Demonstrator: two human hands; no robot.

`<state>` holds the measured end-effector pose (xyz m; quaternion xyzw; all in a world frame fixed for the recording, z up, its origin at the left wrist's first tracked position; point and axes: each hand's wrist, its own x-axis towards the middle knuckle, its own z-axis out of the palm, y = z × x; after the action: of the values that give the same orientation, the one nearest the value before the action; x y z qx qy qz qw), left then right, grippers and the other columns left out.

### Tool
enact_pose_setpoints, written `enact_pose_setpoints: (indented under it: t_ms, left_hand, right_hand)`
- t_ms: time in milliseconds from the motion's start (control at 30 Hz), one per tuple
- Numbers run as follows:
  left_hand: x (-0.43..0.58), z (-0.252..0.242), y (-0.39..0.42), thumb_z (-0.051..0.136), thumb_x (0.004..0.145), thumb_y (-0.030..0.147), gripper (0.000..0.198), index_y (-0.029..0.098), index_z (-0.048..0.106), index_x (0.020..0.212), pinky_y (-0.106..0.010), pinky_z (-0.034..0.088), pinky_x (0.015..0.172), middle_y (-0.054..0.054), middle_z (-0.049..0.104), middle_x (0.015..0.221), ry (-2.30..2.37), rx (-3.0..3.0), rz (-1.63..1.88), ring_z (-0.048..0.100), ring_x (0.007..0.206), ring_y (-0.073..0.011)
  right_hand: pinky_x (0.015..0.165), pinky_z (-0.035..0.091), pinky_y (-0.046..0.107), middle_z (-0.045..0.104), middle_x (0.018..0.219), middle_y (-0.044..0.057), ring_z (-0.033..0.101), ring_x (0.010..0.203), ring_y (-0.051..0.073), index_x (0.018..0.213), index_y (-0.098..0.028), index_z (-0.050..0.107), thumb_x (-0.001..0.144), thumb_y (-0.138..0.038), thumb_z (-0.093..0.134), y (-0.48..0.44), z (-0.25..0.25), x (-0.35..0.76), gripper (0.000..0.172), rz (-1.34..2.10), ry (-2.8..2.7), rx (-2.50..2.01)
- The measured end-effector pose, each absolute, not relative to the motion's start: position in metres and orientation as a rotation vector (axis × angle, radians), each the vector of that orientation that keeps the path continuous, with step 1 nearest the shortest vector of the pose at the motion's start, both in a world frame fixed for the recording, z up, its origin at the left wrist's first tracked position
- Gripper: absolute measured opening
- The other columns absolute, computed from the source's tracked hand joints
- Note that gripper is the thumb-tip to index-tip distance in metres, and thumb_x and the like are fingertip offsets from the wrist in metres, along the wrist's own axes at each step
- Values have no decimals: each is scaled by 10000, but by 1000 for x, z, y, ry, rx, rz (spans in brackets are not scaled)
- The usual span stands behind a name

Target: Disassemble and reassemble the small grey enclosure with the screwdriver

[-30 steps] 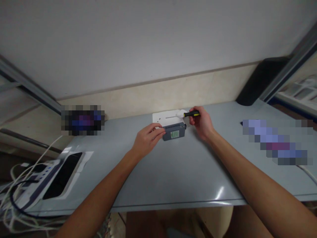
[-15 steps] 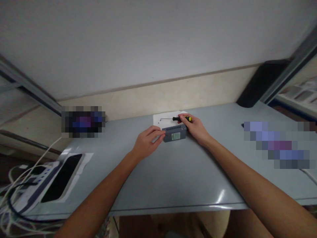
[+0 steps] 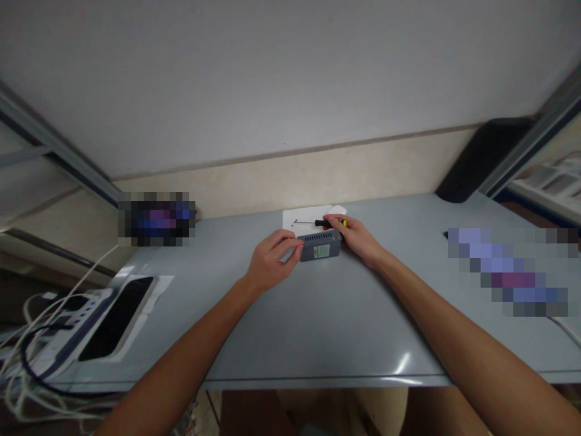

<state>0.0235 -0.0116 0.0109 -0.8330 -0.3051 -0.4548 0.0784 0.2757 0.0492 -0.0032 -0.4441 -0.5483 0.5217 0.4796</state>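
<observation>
A small dark grey box point(image 3: 308, 252) with a row of vent slots and a pale label stands on the table between my hands. My left hand point(image 3: 275, 259) is closed on its left end, thumb and fingers pinching the corner. In my right hand point(image 3: 351, 233) is a screwdriver point(image 3: 322, 223) with a black and yellow handle, its thin shaft pointing left behind the box. The heel of that hand is beside the box's right end. White paper point(image 3: 289, 220) lies under the screwdriver tip, with tiny dark specks, perhaps screws, on it.
On the left, a phone-like black slab point(image 3: 118, 321) lies beside a white power strip point(image 3: 77, 333) with tangled cables. A dark cylinder point(image 3: 481, 160) stands at the back right. Blurred-out objects lie at both sides of the grey table point(image 3: 354, 327).
My right hand has shifted slightly down and left with the screwdriver, uncovering more of the white paper's right part. The box and my left hand have hardly moved.
</observation>
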Motion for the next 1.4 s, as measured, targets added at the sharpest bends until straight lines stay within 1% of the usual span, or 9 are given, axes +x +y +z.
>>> enact_pose_setpoints:
  t_ms: [167, 300, 467, 667, 733, 867, 1000, 1200, 1400]
  left_hand:
    - [28, 9, -12, 679, 1029, 153, 101, 214, 711, 1102, -366, 629, 912, -88, 759, 1120, -932, -2481, -1353, 735, 1020, -197]
    - [29, 9, -11, 662, 1042, 148, 112, 213, 695, 1126, -383, 627, 962, -96, 782, 1177, -934, -2530, -1370, 755, 1087, -203]
    - [25, 13, -11, 629, 1039, 150, 94, 204, 689, 1086, -379, 620, 932, -101, 783, 1133, -947, -2559, -1333, 751, 1037, -199]
    - [19, 21, -12, 604, 972, 143, 77, 211, 638, 967, -370, 597, 846, -89, 759, 1020, -1013, -2505, -1310, 720, 943, -208]
    - [17, 23, -12, 595, 941, 129, 90, 216, 617, 933, -378, 585, 832, -85, 748, 996, -1034, -2486, -1305, 705, 923, -214]
    - [17, 23, -13, 596, 908, 112, 109, 220, 595, 900, -399, 554, 820, -79, 730, 953, -1046, -2449, -1311, 672, 901, -230]
    - [23, 21, -16, 593, 951, 118, 118, 219, 641, 989, -419, 534, 864, -75, 756, 1012, -1026, -2383, -1313, 691, 955, -242]
    - [34, 18, -21, 596, 1025, 151, 197, 223, 680, 1189, -456, 532, 1020, -91, 791, 1231, -984, -2465, -1233, 732, 1153, -255]
    - [39, 16, -23, 579, 1063, 177, 241, 216, 673, 1281, -464, 493, 1076, -100, 795, 1302, -1016, -2518, -1173, 735, 1222, -253]
  right_hand:
    - [729, 488, 283, 836, 1050, 85, 670, 835, 184, 1151, -202, 842, 898, -633, 783, 50, -3, 274, 502, 1297, -1352, -1086]
    - [640, 440, 256, 837, 1035, 82, 640, 770, 161, 1153, -190, 838, 887, -637, 780, 47, 1, 272, 524, 1297, -1316, -1118]
    - [500, 355, 233, 799, 941, 19, 485, 565, 97, 1132, -218, 785, 839, -657, 797, 49, 6, 280, 528, 1386, -1041, -999]
    - [431, 360, 248, 693, 716, -7, 462, 490, 111, 941, -231, 676, 793, -720, 827, 54, 13, 296, 533, 1466, -822, -885]
    - [426, 374, 257, 677, 691, 1, 476, 483, 120, 914, -232, 657, 807, -685, 826, 54, 15, 299, 496, 1474, -829, -886]
    - [429, 382, 266, 650, 643, 15, 470, 461, 122, 855, -217, 663, 814, -509, 799, 54, 18, 303, 324, 1488, -777, -900]
    - [419, 351, 261, 584, 590, 7, 484, 466, 128, 759, -212, 643, 768, -411, 770, 54, 19, 305, 236, 1472, -712, -928]
    - [410, 326, 281, 545, 556, -1, 434, 431, 134, 739, -230, 600, 802, -430, 737, 55, 17, 305, 250, 1440, -775, -975]
    - [388, 300, 253, 554, 559, 8, 417, 420, 117, 715, -216, 618, 817, -379, 725, 54, 19, 304, 220, 1443, -762, -1015]
